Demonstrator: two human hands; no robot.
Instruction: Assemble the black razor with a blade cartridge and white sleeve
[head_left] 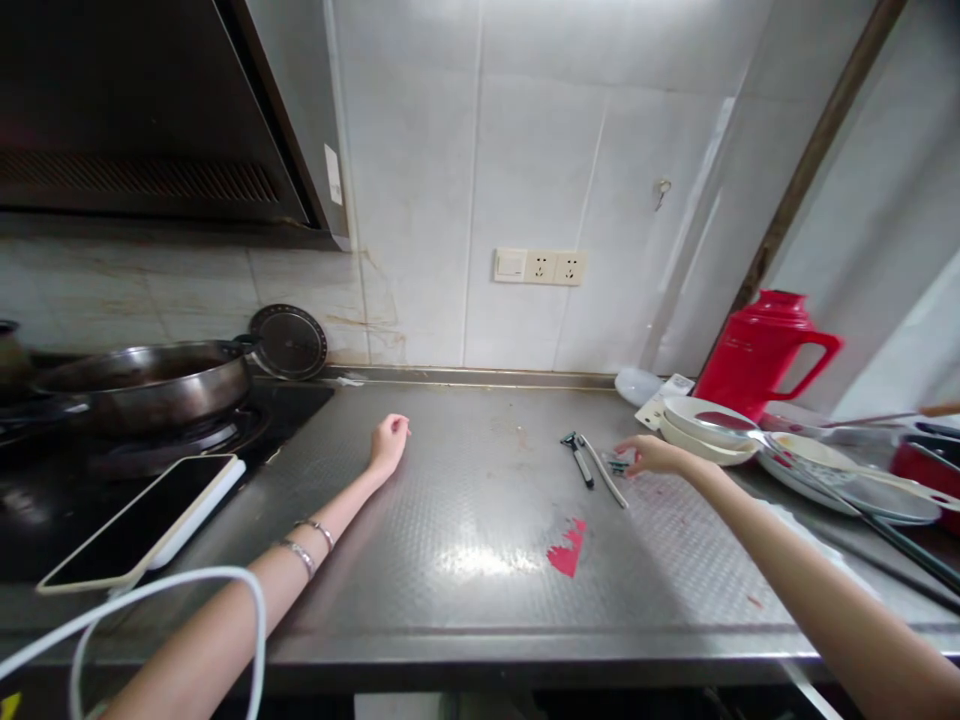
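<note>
My left hand [388, 446] rests on the metal counter [465, 480] with its fingers curled in, and nothing shows in it. On the right, the fingertips of my right hand [654, 456] close at the edge of a small clear piece with dark strips [619, 465], partly covered by the fingers. Just left of it lie a slim white stick [604, 472] and a razor [578, 461] with a dark handle, side by side. Nearer the front edge there is a torn red scrap [568, 549].
A steel pan [157, 385] sits on the black stove at left, with a phone [139, 520] and white cable [259, 620] in front. Stacked bowls [709, 440], plates and a red thermos [754, 350] crowd the right. Wall sockets [555, 267] are behind.
</note>
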